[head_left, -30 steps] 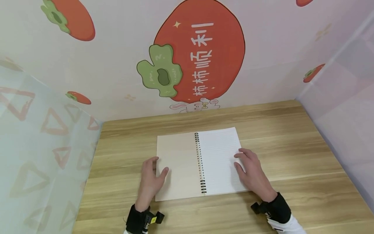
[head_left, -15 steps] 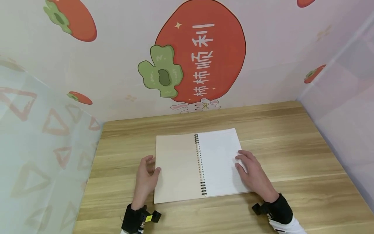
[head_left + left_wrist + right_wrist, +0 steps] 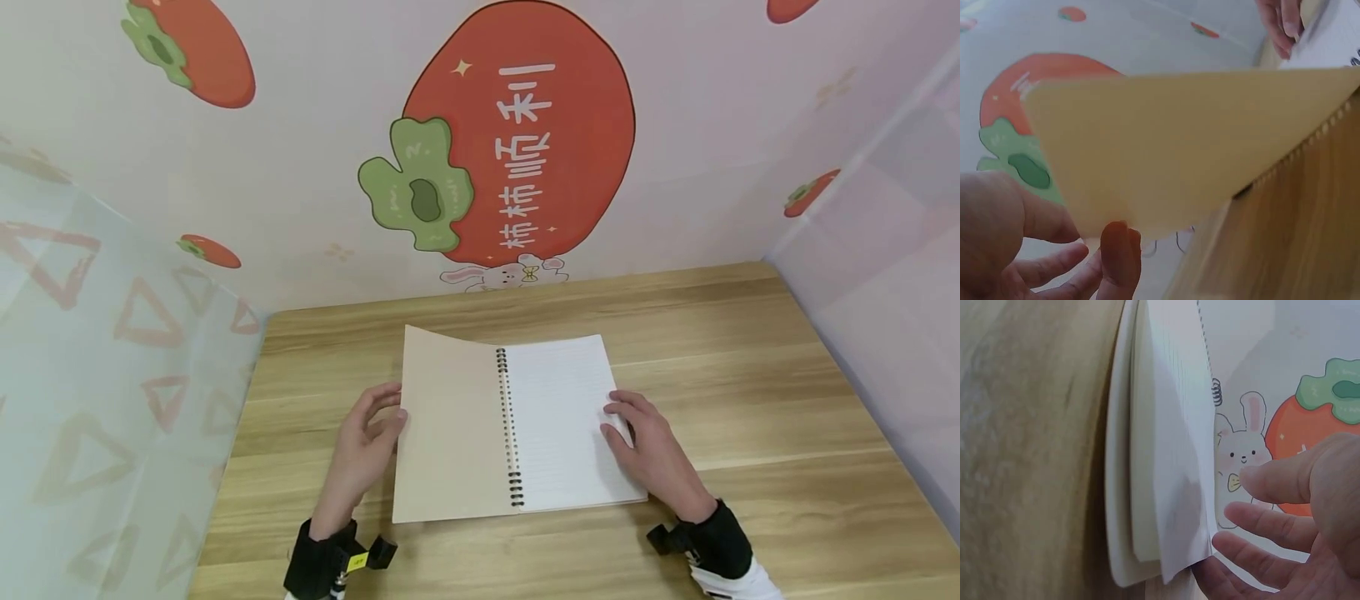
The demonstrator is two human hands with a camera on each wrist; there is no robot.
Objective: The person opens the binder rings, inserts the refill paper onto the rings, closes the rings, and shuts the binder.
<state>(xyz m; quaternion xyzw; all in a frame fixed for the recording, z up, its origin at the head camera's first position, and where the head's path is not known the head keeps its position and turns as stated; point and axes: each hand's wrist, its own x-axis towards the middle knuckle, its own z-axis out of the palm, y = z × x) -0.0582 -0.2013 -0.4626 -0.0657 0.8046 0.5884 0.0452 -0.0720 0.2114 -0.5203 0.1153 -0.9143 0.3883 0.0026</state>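
Observation:
A spiral notebook (image 3: 555,417) lies open on the wooden table, white lined page on the right. Its plain beige cover (image 3: 450,433) forms the left half, raised off the table along its outer edge. My left hand (image 3: 363,446) pinches that outer edge between thumb and fingers. In the left wrist view the beige cover (image 3: 1160,137) stands tilted up, with the fingertips (image 3: 1119,250) at its edge. My right hand (image 3: 656,454) rests at the right edge of the lined page, fingers loosely bent. The right wrist view has the fingers (image 3: 1260,556) beside slightly separated page edges (image 3: 1179,506).
The wooden table (image 3: 750,375) runs back to a wall (image 3: 300,150) printed with persimmons and a rabbit. Side panels (image 3: 112,375) bound the table at left and right. Both wrists wear black straps (image 3: 322,554) with small cameras.
My left hand has moved left to the cover's outer edge and taken hold of it. The cover's left side has risen from lying flat. The right hand stays nearly still.

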